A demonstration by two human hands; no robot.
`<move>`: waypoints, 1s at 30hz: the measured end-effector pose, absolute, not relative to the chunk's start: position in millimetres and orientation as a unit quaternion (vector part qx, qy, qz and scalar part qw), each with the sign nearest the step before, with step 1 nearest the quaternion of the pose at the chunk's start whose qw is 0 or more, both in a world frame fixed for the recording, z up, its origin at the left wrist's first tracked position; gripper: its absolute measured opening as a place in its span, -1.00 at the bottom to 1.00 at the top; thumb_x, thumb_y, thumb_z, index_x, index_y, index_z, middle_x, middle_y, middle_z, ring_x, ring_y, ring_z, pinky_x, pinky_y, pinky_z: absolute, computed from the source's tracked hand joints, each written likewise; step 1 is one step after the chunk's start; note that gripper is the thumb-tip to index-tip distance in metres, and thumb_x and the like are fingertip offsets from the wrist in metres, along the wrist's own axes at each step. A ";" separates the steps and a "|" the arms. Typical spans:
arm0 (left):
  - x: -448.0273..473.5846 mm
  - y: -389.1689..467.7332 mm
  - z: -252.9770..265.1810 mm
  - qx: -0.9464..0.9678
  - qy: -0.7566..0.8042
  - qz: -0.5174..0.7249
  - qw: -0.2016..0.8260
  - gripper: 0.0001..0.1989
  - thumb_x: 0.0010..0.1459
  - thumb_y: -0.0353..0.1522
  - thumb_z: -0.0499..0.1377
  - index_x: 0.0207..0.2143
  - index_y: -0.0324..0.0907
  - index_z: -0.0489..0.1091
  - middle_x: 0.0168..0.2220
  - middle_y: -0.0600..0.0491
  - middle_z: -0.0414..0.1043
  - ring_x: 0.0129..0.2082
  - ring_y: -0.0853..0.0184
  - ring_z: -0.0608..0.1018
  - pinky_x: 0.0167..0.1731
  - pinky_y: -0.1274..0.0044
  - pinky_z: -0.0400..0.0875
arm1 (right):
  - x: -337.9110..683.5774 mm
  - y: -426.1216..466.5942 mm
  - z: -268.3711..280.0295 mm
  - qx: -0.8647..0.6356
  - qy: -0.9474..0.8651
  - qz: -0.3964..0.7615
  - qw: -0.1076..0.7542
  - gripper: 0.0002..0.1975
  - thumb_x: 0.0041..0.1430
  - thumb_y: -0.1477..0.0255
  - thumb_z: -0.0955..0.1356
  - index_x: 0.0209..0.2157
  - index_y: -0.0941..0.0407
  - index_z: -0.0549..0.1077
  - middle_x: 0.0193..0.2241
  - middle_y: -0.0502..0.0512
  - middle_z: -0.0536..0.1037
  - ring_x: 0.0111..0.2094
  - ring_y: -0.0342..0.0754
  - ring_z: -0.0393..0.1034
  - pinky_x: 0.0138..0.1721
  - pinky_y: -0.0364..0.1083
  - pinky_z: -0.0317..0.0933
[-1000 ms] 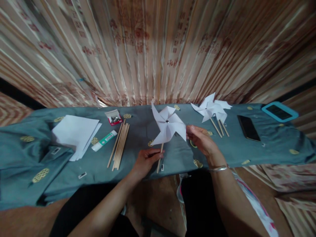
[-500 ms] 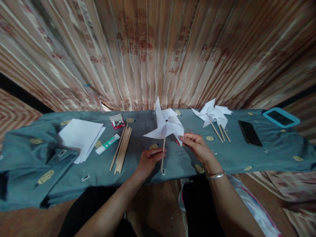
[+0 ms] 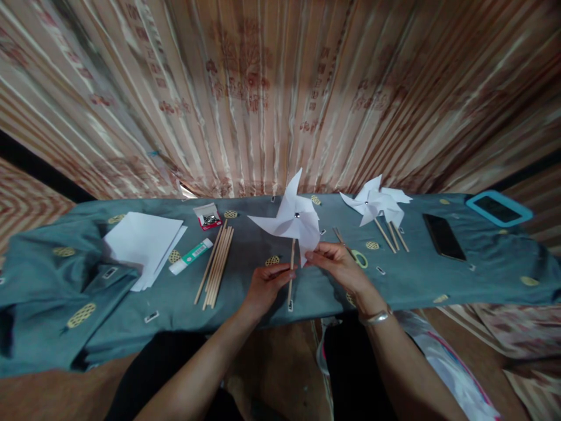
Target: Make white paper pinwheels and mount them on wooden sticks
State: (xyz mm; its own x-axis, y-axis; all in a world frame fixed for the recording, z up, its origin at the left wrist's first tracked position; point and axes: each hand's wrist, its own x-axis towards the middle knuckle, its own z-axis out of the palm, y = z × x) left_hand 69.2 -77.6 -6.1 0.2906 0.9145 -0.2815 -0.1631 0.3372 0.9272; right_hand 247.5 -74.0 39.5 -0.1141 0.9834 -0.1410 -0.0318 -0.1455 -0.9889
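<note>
A white paper pinwheel [image 3: 289,221] with a silver pin at its centre stands upright above the table's middle. My left hand [image 3: 268,287] is closed around its wooden stick [image 3: 291,257], below the blades. With thumb and fingers, my right hand [image 3: 336,264] pinches the tip of the lower blade. Just behind the right hand lie scissors with light green handles [image 3: 360,258], partly hidden by the fingers. Several finished paper pinwheels [image 3: 376,200] on sticks rest together farther right.
On the left lie white paper sheets [image 3: 142,242], a glue stick [image 3: 191,256], several wooden sticks [image 3: 218,269] and an open red-and-white box of pins [image 3: 208,217]. A dark phone [image 3: 444,237] and a blue-framed tablet [image 3: 499,209] are at the right. A patterned curtain [image 3: 272,99] hangs behind the cloth-covered table [image 3: 407,286].
The pinwheel's blades have turned clockwise. My right hand has moved left and slightly down with the blade tip, uncovering the scissors' handles. My left hand has stayed on the stick.
</note>
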 end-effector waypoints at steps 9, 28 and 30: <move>72.4 -75.4 -2.6 0.397 0.443 0.423 0.684 -0.62 -0.24 -0.16 0.44 -0.35 -0.18 0.65 -0.44 -0.01 0.60 -0.43 0.35 0.50 -0.35 0.51 0.37 | 253.4 -79.8 42.5 -0.463 -0.585 0.548 0.379 -0.75 -0.06 0.26 0.54 -0.32 0.08 0.64 -0.31 0.06 0.68 -0.25 -0.03 0.52 -0.11 -0.05 0.35; 79.1 -74.9 -6.1 0.397 0.457 0.418 0.677 -0.61 -0.23 -0.17 0.45 -0.33 -0.20 0.64 -0.47 0.04 0.58 -0.49 0.37 0.49 -0.34 0.50 0.39 | 219.3 -69.8 35.4 -0.540 -0.471 0.510 0.476 -0.71 -0.15 0.06 0.51 -0.61 -0.03 0.55 -0.57 -0.07 0.60 -0.43 -0.02 0.48 -0.28 -0.03 0.35; 78.4 -75.0 -6.0 0.399 0.449 0.421 0.679 -0.60 -0.22 -0.19 0.44 -0.29 -0.18 0.64 -0.39 0.02 0.61 -0.40 0.32 0.55 -0.27 0.48 0.41 | 221.5 -68.4 38.8 -0.548 -0.472 0.499 0.478 -0.72 -0.13 0.04 0.51 -0.60 -0.07 0.55 -0.56 -0.06 0.60 -0.42 0.01 0.50 -0.27 0.00 0.36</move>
